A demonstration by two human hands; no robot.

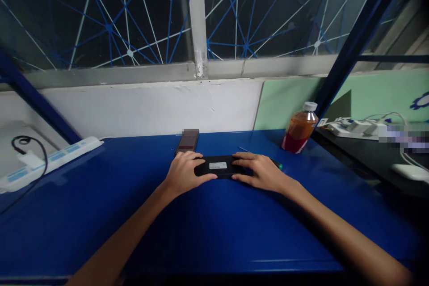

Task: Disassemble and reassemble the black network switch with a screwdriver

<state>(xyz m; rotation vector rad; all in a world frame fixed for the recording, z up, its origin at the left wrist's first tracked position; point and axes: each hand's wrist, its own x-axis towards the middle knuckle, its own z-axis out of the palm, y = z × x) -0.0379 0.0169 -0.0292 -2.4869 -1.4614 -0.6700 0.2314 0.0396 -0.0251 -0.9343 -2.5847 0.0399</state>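
A flat black device (218,166) with a small white label lies on the blue table (214,228). My left hand (185,172) grips its left end, fingers curled over the top and thumb along the near edge. My right hand (259,170) holds its right end the same way. Just behind the right hand a thin tool with a green tip (278,165) lies on the table, partly hidden by the hand.
A dark phone-like slab (187,141) lies behind the device. A bottle of amber drink with a white cap (299,129) stands at the back right. A white power strip (50,159) with a black cable sits left; another strip (355,128) and cables lie right.
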